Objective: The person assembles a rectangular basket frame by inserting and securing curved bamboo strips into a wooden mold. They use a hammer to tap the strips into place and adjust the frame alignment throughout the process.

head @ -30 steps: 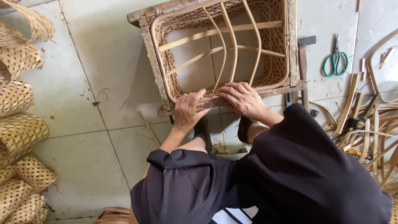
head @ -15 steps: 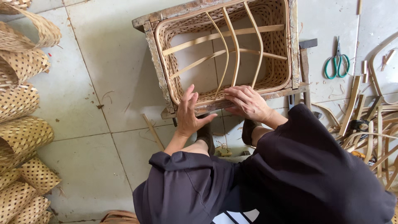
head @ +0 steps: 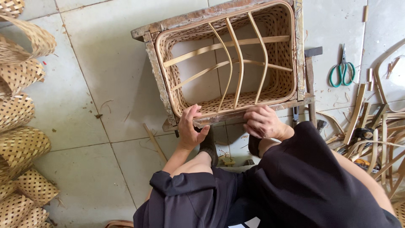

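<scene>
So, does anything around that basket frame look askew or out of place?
Nothing looks damaged. The woven basket sits squarely in its wooden frame. Loose bamboo strips lie scattered on the right, and green scissors on the floor.

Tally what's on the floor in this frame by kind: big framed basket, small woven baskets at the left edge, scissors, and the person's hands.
Large rectangular woven bamboo basket in a wooden frame: 1
Small tan woven baskets stacked at the left edge: at least 6, some cut off by the frame
Green-handled scissors: 1
Hands on the basket's near rim: 2, left hand and right hand
Total: at least 10
</scene>
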